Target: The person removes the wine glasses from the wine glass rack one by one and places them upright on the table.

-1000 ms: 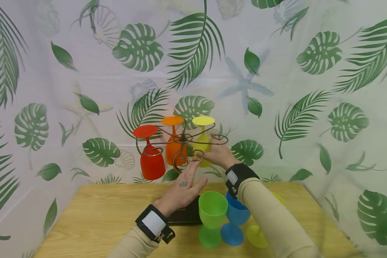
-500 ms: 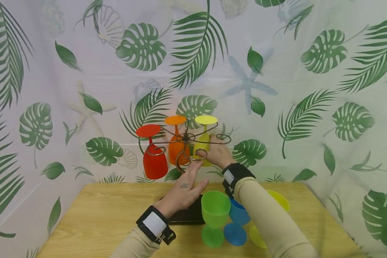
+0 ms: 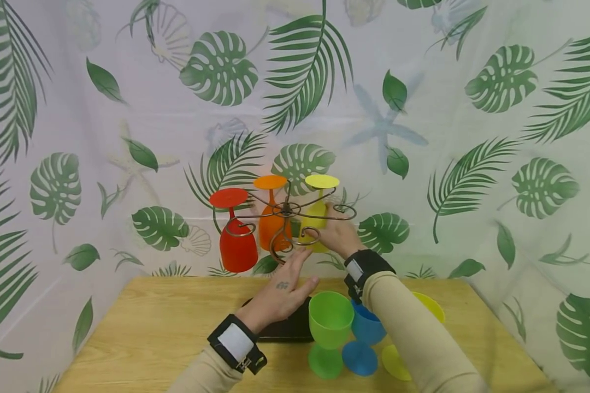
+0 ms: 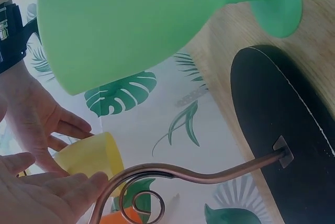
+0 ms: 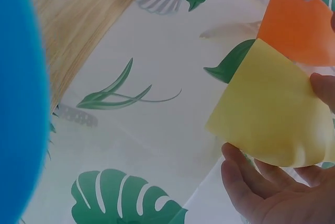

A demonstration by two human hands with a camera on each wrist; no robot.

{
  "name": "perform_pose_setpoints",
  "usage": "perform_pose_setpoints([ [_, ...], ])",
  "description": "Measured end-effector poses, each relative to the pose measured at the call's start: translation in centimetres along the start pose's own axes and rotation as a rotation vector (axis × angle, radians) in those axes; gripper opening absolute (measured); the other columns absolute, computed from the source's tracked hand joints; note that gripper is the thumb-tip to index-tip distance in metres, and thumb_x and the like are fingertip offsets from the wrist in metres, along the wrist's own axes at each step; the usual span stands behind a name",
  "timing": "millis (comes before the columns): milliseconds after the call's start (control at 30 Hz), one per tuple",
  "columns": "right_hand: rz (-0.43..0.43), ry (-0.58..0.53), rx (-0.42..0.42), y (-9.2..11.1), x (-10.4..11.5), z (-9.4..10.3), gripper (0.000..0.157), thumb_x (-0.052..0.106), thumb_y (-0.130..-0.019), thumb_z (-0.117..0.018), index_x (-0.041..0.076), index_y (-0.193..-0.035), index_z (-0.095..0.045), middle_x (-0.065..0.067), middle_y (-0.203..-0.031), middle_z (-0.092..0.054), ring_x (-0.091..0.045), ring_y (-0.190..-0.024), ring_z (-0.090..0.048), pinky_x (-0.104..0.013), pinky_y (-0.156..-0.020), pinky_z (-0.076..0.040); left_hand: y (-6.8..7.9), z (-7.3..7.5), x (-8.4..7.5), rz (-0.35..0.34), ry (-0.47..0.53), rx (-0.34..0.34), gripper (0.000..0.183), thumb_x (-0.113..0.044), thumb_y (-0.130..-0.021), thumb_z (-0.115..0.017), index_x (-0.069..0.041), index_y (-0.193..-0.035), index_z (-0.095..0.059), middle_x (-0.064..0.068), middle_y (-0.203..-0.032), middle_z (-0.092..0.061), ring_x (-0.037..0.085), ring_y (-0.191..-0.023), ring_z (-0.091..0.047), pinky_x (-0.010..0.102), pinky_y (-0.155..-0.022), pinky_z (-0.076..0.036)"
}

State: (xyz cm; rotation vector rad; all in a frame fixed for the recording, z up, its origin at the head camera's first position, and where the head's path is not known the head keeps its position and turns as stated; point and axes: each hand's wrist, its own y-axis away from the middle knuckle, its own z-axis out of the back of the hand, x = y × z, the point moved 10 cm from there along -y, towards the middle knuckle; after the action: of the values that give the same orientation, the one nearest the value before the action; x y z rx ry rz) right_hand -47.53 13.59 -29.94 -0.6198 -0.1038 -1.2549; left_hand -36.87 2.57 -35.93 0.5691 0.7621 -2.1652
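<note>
My right hand (image 3: 339,233) holds the bowl of a yellow goblet (image 5: 272,111) hung upside down, thumb on one side and fingers on the other. The goblet's foot lies over one arm of a bronze wire stemware rack (image 3: 286,209). An orange goblet (image 3: 274,228) and a red goblet (image 3: 238,252) also hang inverted from the rack. My left hand (image 3: 277,295) reaches up below the hooks, fingers nearly straight, with its fingertips right at the rack's curved post (image 4: 209,176). The post rises from a black base (image 3: 285,328).
On the wooden table (image 3: 142,327), a green goblet (image 3: 331,325) stands upright in front of the base. Beside it are a blue goblet (image 3: 367,330) and another yellow goblet (image 3: 429,307), partly hidden by my right sleeve. A leaf-print cloth (image 3: 373,49) hangs behind the table.
The whole scene shifts slightly rightward in the head view. Both hands keep nearly the same places at the rack and the yellow goblet.
</note>
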Motion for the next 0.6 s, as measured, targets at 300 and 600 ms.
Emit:
perform_pose_setpoints([
  [300,0.008,0.044,-0.026,0.5,-0.1,0.8,0.077,0.037,-0.093,-0.074,-0.012,-0.145,-0.045,-0.03,-0.138,-0.059,-0.044,-0.105,-0.067,-0.051,-0.089,-0.056,0.0,-0.1,-0.1,0.008,0.002,-0.009,0.066,-0.036,-0.108,-0.049,-0.005,-0.161,-0.025,0.013,-0.17,-0.019,0.031,-0.157,-0.017,0.058,-0.124,-0.024],
  [600,0.016,-0.016,-0.026,0.9,-0.2,1.1,0.063,0.037,-0.092,-0.076,-0.007,-0.133,-0.058,-0.028,-0.133,-0.062,-0.042,-0.114,-0.064,-0.052,-0.098,-0.054,0.1,-0.5,-0.1,0.022,0.018,0.004,0.067,-0.04,-0.108,-0.047,-0.006,-0.161,-0.025,0.015,-0.17,-0.02,0.032,-0.157,-0.017,0.059,-0.123,-0.024],
])
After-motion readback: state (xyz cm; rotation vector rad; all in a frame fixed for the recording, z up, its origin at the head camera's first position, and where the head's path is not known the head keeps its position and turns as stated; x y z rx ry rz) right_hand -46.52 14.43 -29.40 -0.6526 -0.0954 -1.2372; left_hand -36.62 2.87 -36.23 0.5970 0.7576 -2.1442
